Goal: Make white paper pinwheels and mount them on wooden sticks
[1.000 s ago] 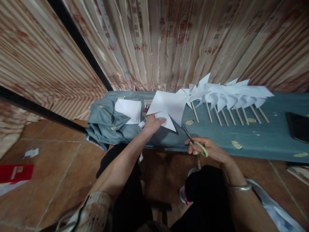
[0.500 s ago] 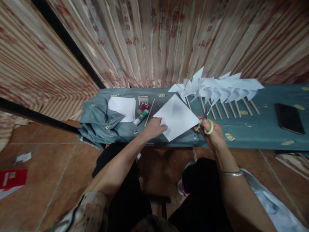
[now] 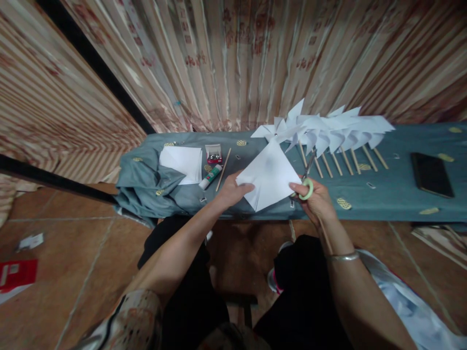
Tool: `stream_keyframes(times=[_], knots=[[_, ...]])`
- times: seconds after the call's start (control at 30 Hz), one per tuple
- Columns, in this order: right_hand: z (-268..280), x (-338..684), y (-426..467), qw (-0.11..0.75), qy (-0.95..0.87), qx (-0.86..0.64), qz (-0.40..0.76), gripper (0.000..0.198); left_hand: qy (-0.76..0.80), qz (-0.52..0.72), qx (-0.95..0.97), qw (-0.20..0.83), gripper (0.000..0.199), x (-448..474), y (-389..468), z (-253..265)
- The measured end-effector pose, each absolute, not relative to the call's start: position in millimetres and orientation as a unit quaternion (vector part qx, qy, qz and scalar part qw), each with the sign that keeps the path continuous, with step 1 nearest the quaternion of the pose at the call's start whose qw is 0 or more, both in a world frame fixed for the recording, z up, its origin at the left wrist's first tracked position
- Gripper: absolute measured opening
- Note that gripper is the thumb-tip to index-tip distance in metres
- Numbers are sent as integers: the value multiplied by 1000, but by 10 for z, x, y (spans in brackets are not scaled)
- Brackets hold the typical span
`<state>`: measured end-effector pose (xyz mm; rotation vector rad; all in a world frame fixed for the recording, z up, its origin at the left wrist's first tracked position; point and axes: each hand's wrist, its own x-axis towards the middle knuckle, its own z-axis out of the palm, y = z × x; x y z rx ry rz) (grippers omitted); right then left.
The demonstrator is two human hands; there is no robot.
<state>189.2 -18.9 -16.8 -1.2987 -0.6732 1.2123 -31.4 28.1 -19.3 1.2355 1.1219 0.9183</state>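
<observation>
Pleated curtains (image 3: pixel 233 63) with reddish floral print hung behind a long tabletop (image 3: pixel 397 199) covered in grey-green cloth with yellow motifs. Between the two hands, a white sheet (image 3: pixel 272 172) was turned cornerwise, near square, with no clear long axis; one corner pointed far, another near. Left hand (image 3: pixel 233 189) and right hand (image 3: pixel 316 201) were about equally close, one at each side corner. The left fingers were closed on the left corner, thumb on top. The right thumb pressed the right corner, while the same hand gripped green-handled scissors (image 3: pixel 310 183), blades pointing far and slightly right, alongside the sheet; how far they were spread could not be told. A line ran up from the near corner, crease or cut, too faint to tell.

To the left lay a wooden stick (image 3: pixel 223 169), a glue stick (image 3: pixel 210 177), an open box of pins (image 3: pixel 213 154) and a paper stack (image 3: pixel 188 158). Far right, paper pinwheels (image 3: pixel 333 131) overlapped in a row, and beyond them rested a dark flat device (image 3: pixel 432 175). Reddish-brown tiles (image 3: pixel 73 253) covered the floor.
</observation>
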Motion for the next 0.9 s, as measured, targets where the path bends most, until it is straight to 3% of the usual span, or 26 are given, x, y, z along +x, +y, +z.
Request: stream_keyframes(times=[0.13, 0.27, 0.63, 0.9], knots=[[-144, 1863, -131, 640, -231, -518, 518, 39, 403, 461, 427, 665, 51, -234, 258, -129], [-130, 1818, -33, 690, -158, -487, 512, 44, 388, 452, 372, 712, 61, -161, 220, -94], [-158, 1455, 104, 704, -145, -447, 532, 40, 370, 422, 258, 787, 36, 137, 115, -142], [-209, 1329, 56, 667, -224, -474, 529, 41, 421, 525, 202, 711, 26, 159, 247, -65]])
